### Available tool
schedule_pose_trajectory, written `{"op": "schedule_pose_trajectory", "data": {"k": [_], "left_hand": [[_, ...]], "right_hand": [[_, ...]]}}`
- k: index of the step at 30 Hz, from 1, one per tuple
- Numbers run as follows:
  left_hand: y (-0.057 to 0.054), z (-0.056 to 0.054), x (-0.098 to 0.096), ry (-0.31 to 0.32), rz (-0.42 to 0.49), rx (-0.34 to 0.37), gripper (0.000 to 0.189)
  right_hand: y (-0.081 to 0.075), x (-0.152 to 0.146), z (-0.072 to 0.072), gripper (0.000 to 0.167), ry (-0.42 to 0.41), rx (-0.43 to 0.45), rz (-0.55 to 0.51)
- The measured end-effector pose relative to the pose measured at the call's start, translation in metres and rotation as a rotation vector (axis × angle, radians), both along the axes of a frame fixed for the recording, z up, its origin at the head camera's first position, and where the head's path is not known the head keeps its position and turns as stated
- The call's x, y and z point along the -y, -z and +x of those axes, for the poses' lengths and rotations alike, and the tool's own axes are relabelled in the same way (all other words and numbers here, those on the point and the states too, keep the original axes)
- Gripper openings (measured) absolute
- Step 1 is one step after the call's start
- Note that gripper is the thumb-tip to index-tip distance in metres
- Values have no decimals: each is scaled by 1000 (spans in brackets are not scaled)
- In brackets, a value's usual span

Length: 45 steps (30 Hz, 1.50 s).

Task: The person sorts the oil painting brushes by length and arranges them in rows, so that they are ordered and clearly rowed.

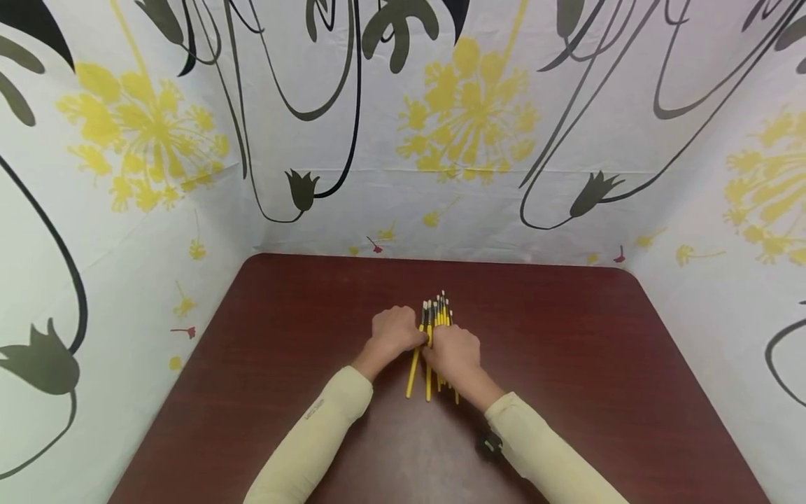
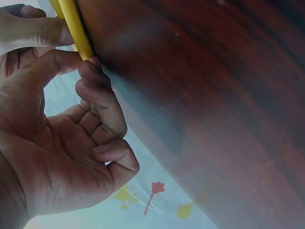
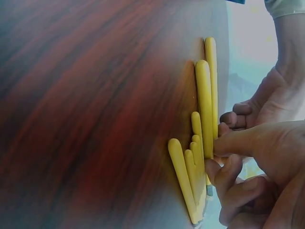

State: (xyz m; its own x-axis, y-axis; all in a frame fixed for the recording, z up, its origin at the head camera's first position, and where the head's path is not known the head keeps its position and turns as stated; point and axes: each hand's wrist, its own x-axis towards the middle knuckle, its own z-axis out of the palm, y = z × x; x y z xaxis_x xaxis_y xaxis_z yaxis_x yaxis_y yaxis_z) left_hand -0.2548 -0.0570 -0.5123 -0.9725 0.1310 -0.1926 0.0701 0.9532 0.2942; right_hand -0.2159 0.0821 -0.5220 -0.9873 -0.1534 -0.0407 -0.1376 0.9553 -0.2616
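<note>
Several paintbrushes with yellow handles, black collars and pale tips lie side by side on the dark red-brown table (image 1: 554,364), tips pointing away. My left hand (image 1: 397,332) pinches the leftmost paintbrush (image 1: 412,374) between thumb and index finger; its other fingers curl inward in the left wrist view. Close beside it, my right hand (image 1: 455,351) pinches the neighbouring paintbrush (image 3: 204,95) with thumb and fingertip. That hand hides the middle of the remaining paintbrushes (image 3: 183,179), whose handle ends fan out in the right wrist view. The two hands nearly touch.
White cloth walls (image 1: 378,140) with yellow and grey flower prints stand at the back and both sides of the table. A dark device (image 1: 490,444) sits under the right cuff.
</note>
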Motion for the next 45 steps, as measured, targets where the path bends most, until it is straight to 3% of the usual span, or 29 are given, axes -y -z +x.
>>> {"op": "schedule_pose_trajectory", "data": {"k": [11,18,30,37,45], "left_hand": [[-1,1,5,-7,15,9,43],[-9,-6,12,-7,39,32,43],[-15,-16,28,1,124,-5,53],[-16,-25,37,-14,242,11,47],[-9,-39,41,-69,351,0,49]], "right_hand": [[3,2,0,32,-3,16,-56],[4,-1,-7,39,13,72,-113],[-3,-1,-15,55,22,-20,-243],[-2,-3,-30,54,17,-36,-353],[0,1,-45,45,30,-31,-444]]}}
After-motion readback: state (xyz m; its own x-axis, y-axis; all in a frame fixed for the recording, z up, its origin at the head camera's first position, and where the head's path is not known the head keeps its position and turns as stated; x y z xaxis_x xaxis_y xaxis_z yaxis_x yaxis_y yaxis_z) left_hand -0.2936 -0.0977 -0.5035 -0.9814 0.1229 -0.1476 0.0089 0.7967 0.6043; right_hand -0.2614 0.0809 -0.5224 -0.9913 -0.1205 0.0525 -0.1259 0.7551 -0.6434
